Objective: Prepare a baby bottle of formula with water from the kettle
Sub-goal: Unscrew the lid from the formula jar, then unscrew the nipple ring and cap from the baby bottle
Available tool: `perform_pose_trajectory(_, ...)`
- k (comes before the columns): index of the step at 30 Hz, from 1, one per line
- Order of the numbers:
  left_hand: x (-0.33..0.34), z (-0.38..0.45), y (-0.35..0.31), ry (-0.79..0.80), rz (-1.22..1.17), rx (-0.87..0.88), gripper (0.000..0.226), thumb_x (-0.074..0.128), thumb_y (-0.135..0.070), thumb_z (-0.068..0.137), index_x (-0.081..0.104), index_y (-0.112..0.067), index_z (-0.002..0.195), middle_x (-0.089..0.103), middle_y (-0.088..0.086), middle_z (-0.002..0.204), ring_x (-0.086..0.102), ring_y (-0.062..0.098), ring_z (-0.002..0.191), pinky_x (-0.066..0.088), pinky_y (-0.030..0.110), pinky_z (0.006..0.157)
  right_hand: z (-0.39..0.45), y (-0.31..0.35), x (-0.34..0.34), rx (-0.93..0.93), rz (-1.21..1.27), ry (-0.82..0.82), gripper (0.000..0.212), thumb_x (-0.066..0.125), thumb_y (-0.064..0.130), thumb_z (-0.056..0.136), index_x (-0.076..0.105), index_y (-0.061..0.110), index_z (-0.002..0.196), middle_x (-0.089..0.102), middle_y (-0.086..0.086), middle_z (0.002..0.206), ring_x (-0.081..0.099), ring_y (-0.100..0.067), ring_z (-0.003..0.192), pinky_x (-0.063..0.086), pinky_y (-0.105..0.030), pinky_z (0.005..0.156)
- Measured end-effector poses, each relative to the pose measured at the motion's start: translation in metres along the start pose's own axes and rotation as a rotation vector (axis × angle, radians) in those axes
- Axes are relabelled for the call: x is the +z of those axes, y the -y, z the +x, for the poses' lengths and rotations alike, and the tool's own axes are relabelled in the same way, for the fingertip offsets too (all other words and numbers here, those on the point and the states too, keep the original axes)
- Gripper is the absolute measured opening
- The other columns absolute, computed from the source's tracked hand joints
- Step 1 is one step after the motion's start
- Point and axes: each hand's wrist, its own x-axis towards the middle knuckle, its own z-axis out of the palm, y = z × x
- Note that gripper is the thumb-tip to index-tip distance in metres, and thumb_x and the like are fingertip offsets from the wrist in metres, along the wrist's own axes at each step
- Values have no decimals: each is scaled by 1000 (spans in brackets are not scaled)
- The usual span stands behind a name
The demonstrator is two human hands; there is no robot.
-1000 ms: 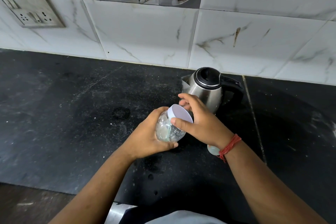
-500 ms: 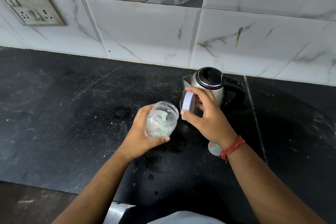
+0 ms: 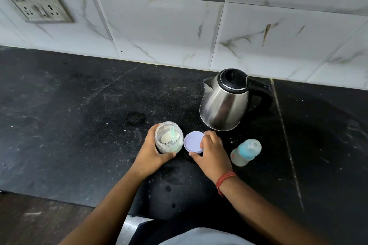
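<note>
A clear plastic jar with pale formula powder and a green scoop inside stands open on the black counter, and my left hand grips its side. Its lilac lid lies upside down on the counter just right of the jar, pinched at the rim by my right hand. A baby bottle with a blue collar and clear cap stands to the right of that hand. The steel kettle with a black lid and handle stands behind, near the wall.
A marble-tiled wall runs along the back, with a switch and socket plate at the upper left. The counter's front edge runs below my forearms, with dark floor beyond it at the lower left.
My right hand took the lid off the jar and brought it down onto the counter beside it. My left hand lowered the jar to the counter. The baby bottle is now uncovered.
</note>
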Motion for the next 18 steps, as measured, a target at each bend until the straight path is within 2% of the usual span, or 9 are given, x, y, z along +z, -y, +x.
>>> perform_pose_trajectory(3, 1, -2, 7, 37, 20, -19, 93, 91, -6, 73, 37, -32, 145, 54, -26, 135, 51, -4, 130, 39, 13, 106, 1, -4, 5, -7, -80, 27, 49, 86, 35, 74, 60, 6, 104, 54, -8, 123, 54, -31, 111, 51, -38, 95)
perform_pose_trajectory(6, 1, -4, 8, 60, 19, -33, 95, 91, -12, 75, 34, -32, 149, 50, -22, 143, 48, 1, 136, 38, 20, 112, -1, -7, 7, -20, -122, 61, 52, 85, 36, 76, 59, 6, 109, 53, -9, 129, 52, -32, 118, 48, -39, 101)
perform_pose_trajectory(9, -1, -5, 5, 81, 33, -45, 101, 91, -13, 76, 24, -40, 148, 42, -25, 146, 41, -12, 135, 33, 17, 116, -3, -4, 0, -24, -99, 74, 57, 85, 34, 77, 58, 5, 119, 48, -10, 141, 47, -32, 129, 45, -39, 107)
perform_pose_trajectory(11, -4, -8, 2, 58, 18, -80, 111, 92, -29, 74, 17, -36, 156, 34, -25, 153, 34, -14, 140, 28, 24, 122, -5, 1, -13, -55, -69, 28, 51, 84, 27, 78, 58, 8, 118, 47, -9, 143, 47, -32, 130, 47, -41, 106)
perform_pose_trajectory(14, -7, -14, -12, -47, 43, -38, 115, 78, -64, 73, 12, -34, 162, 20, -20, 166, 19, 0, 154, 22, 40, 128, -11, 11, -44, -126, -17, -112, 42, 82, 23, 79, 59, 12, 113, 52, -7, 138, 50, -28, 125, 47, -39, 103)
perform_pose_trajectory(18, -3, -11, -53, -96, 140, 208, 101, 69, -57, 85, 15, -24, 163, 16, -13, 170, 11, 7, 158, 18, 49, 128, -15, 9, -84, -144, 2, -302, 37, 80, 19, 80, 63, 10, 112, 57, -7, 129, 53, -26, 117, 45, -38, 102)
